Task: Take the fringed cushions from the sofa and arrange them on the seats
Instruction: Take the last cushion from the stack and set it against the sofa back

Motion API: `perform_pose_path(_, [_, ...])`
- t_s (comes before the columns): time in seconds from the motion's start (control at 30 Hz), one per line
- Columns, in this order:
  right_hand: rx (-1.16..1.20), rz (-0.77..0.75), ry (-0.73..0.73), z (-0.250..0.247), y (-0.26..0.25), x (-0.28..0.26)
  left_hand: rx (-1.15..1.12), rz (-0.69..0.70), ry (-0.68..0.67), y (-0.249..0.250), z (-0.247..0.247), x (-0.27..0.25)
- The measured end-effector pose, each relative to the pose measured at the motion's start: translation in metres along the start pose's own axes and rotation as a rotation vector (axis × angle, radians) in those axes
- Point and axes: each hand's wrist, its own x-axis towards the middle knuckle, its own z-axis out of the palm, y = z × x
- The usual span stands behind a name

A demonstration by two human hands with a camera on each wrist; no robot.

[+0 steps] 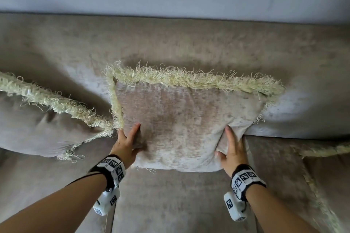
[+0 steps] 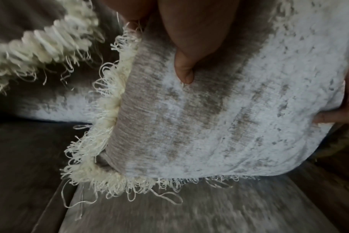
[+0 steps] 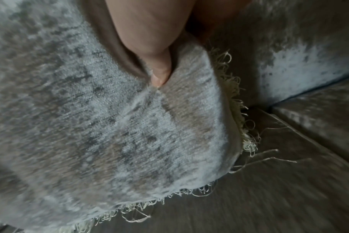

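Note:
A taupe velvet cushion (image 1: 180,119) with a cream fringe stands upright against the sofa back, its lower edge just above the seat. My left hand (image 1: 128,140) grips its lower left side, thumb pressed into the front face (image 2: 219,118). My right hand (image 1: 232,147) grips the lower right side, its thumb dug into a fold of the fabric (image 3: 130,126). The fingers of both hands are hidden behind the cushion. A second fringed cushion (image 1: 43,126) leans at the left, close to the held one.
The taupe sofa back (image 1: 189,43) spans the view under a pale wall. The seat cushion (image 1: 170,198) lies below my hands, with a seam at its left. A fringed edge of another cushion (image 1: 325,150) shows at the right.

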Motion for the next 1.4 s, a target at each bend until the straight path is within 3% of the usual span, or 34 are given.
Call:
perform_pose_path(0.13, [-0.014, -0.036, -0.050, 0.010, 0.015, 0.003, 0.037, -0.009, 0.008, -0.019, 0.024, 0.002])
perform_pose_path(0.37, [-0.144, -0.051, -0.140, -0.006, 0.028, 0.002, 0.110, 0.007, 0.058, -0.016, 0.022, -0.004])
perform_pose_path(0.53, [-0.217, -0.148, 0.077, -0.046, -0.003, 0.002, -0.007, 0.009, 0.171, -0.020, 0.015, -0.036])
perform_pose_path(0.67, [-0.352, -0.361, 0.149, -0.085, -0.044, 0.030, -0.068, 0.099, 0.273, -0.026, 0.017, -0.058])
perform_pose_path(0.8, [-0.685, -0.582, -0.040, -0.107, -0.071, 0.068, -0.077, 0.011, 0.167, -0.040, 0.034, -0.071])
perform_pose_path(0.9, [-0.915, -0.563, -0.229, -0.110, -0.074, 0.085, -0.131, -0.132, 0.052, -0.052, 0.054, -0.068])
perform_pose_path(1.1, [-1.067, -0.511, -0.344, -0.104, -0.067, 0.107, -0.104, -0.183, -0.002, -0.064, 0.092, -0.029])
perform_pose_path(1.23, [-1.061, -0.545, -0.279, -0.087, -0.065, 0.111, -0.105, -0.231, 0.022, -0.065, 0.108, -0.011])
perform_pose_path(1.4, [-0.948, -0.576, -0.096, -0.071, -0.054, 0.098, -0.151, -0.217, 0.074, -0.063, 0.102, -0.007])
